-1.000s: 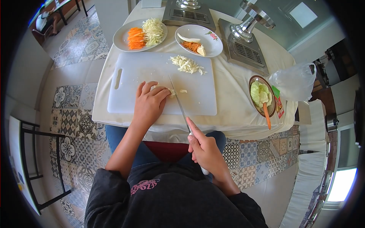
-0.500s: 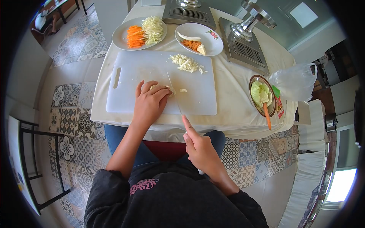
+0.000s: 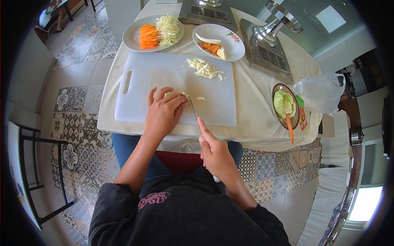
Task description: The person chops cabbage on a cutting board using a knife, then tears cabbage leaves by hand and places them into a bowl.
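My left hand (image 3: 163,107) presses a pale vegetable piece (image 3: 185,97) against the white cutting board (image 3: 139,106), its fingers curled over and hiding most of it. In my right hand (image 3: 216,153) is a knife (image 3: 191,100), index finger stretched along its spine. The blade stands right beside the pale piece, close to my left fingertips. A small cut sliver (image 3: 200,98) lies just right of the blade. Farther back on the board sits a heap of chopped pale pieces (image 3: 204,68).
Behind the board stand a plate of shredded carrot and pale shreds (image 3: 133,44) and a flowered plate with scraps (image 3: 237,48). Metal stoves (image 3: 266,61) are at the back. To the right are a brown-rimmed bowl with cabbage and a carrot (image 3: 284,104) and a plastic bag (image 3: 320,92).
The view has shifted slightly. The knife blade remains beside the pale piece, and both hands keep nearly the same place and hold.
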### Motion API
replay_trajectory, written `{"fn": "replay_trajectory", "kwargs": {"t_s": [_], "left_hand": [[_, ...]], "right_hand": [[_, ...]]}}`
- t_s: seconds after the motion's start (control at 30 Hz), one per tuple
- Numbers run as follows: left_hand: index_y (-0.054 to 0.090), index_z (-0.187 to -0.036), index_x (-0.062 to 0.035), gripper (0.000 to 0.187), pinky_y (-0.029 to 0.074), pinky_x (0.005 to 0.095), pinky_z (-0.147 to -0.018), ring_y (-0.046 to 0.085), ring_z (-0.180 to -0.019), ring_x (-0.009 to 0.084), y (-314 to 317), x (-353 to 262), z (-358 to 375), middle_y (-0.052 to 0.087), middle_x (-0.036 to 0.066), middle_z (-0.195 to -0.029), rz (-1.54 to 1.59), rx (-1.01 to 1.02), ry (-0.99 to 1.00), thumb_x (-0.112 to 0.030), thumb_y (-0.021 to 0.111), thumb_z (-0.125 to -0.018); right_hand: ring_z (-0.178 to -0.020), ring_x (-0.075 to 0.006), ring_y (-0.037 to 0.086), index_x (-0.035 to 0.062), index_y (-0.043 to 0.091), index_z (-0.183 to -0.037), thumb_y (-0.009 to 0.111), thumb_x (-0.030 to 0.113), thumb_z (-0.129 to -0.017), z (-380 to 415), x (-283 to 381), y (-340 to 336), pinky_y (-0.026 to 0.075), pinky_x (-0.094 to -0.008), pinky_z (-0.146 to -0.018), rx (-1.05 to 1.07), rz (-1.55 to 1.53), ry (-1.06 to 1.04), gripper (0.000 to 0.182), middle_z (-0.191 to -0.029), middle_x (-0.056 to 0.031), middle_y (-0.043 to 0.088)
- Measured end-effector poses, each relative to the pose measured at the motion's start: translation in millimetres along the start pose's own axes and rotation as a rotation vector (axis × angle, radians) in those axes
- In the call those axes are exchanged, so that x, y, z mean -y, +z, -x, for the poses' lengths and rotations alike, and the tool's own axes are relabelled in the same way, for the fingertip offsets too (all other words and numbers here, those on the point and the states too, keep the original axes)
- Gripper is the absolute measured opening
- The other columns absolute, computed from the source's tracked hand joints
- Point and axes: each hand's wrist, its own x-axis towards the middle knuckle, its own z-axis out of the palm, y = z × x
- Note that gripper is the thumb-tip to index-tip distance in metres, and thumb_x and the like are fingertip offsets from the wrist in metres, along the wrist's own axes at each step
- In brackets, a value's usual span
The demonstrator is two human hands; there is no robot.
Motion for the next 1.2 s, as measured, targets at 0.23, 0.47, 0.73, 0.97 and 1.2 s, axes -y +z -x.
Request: {"fn": "replay_trajectory", "kwargs": {"t_s": [0.23,0.47,0.73,0.97,1.2], "left_hand": [[0.071,-0.096,-0.0180,0.011,0.024,0.0522,-0.112,0.056,-0.118,0.0230,1,-3,0,0.072,-0.004,-0.102,0.000,-0.025,-0.023,-0.018,0.070,-0.086],[0.070,-0.098,-0.0171,0.011,0.023,0.0528,-0.112,0.056,-0.119,0.0240,1,-5,-1,0.073,-0.001,-0.099,0.001,-0.038,-0.051,-0.017,0.068,-0.087],[0.070,-0.097,-0.0177,0.011,0.022,0.0533,-0.113,0.055,-0.120,0.0229,0,-2,1,0.071,-0.004,-0.105,-0.009,-0.021,0.000,-0.016,0.067,-0.087],[0.071,-0.096,-0.0184,0.011,0.023,0.0531,-0.112,0.055,-0.120,0.0222,2,-1,2,0.071,-0.006,-0.106,-0.009,-0.031,0.002,-0.017,0.069,-0.086],[0.073,-0.097,-0.0194,0.012,0.024,0.0530,-0.112,0.055,-0.120,0.0216,2,0,1,0.071,-0.006,-0.107,-0.027,-0.025,-0.003,-0.018,0.069,-0.086]], "right_hand": [[-0.063,-0.0329,0.056,0.0130,0.037,-0.150,0.048,0.011,-0.100,5,-1,0,0.048,-0.0365,-0.063,-0.041,0.148,-0.075,0.051,-0.070,-0.0204,0.058],[-0.063,-0.0425,0.057,0.0158,0.040,-0.148,0.050,0.013,-0.099,41,-4,-17,0.047,-0.0349,-0.061,0.008,0.069,0.032,0.050,-0.074,-0.0249,0.060],[-0.055,-0.0133,0.050,0.0168,0.038,-0.150,0.049,0.015,-0.102,55,-1,-31,0.047,-0.0277,-0.062,0.040,-0.040,0.136,0.049,-0.065,-0.0109,0.055],[-0.055,-0.0120,0.048,0.0165,0.036,-0.151,0.048,0.015,-0.102,41,8,-21,0.047,-0.0272,-0.062,0.037,-0.145,0.137,0.050,-0.067,-0.0087,0.056],[-0.055,-0.0215,0.055,0.0157,0.037,-0.150,0.048,0.014,-0.101,31,-6,-7,0.047,-0.0290,-0.064,0.012,-0.051,0.002,0.050,-0.069,-0.0197,0.059]]}}
